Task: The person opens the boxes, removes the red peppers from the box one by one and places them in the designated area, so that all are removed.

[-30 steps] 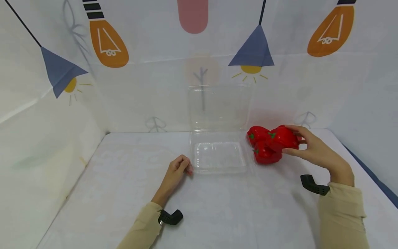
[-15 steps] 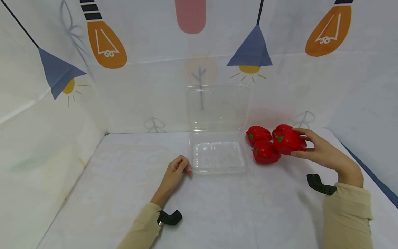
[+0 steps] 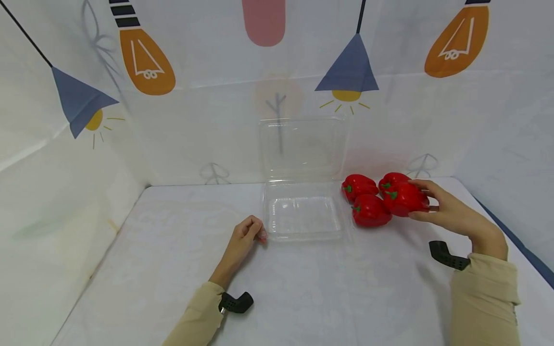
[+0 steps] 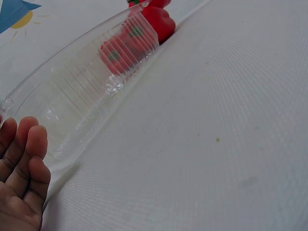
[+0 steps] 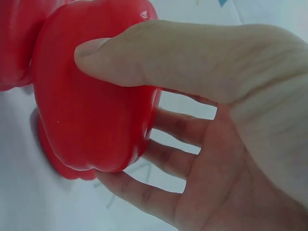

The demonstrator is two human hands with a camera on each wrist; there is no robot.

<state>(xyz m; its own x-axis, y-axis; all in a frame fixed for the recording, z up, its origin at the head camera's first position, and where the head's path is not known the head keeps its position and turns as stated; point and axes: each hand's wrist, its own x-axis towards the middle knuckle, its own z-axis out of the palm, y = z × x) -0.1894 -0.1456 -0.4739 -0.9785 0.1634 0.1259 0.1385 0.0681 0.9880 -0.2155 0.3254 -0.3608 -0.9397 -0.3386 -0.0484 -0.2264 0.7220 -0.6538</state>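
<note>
My right hand [image 3: 454, 216] grips a glossy red bell pepper [image 3: 406, 201]; in the right wrist view the thumb lies across the pepper [image 5: 91, 106], with fingers behind it. Right beside it sit a back pepper [image 3: 391, 179], a front pepper [image 3: 371, 214] and a left pepper [image 3: 358, 186], green stems facing left. A clear plastic clamshell container [image 3: 305, 236] stands to their left with its lid [image 3: 303, 151] raised. My left hand [image 3: 244, 239] holds the container's near left edge with bent fingers; its thumb is mostly hidden in the left wrist view.
A white cloth covers the table [image 3: 182, 250]. Behind it hangs a pale printed backdrop [image 3: 207, 125] with lamp and bulb drawings; the raised lid stands close to it. The table's right edge [image 3: 510, 240] runs past my right arm.
My right hand has shifted right with the gripped pepper, parting it from the left peppers and uncovering the back one. My left hand and the container have stayed in place.
</note>
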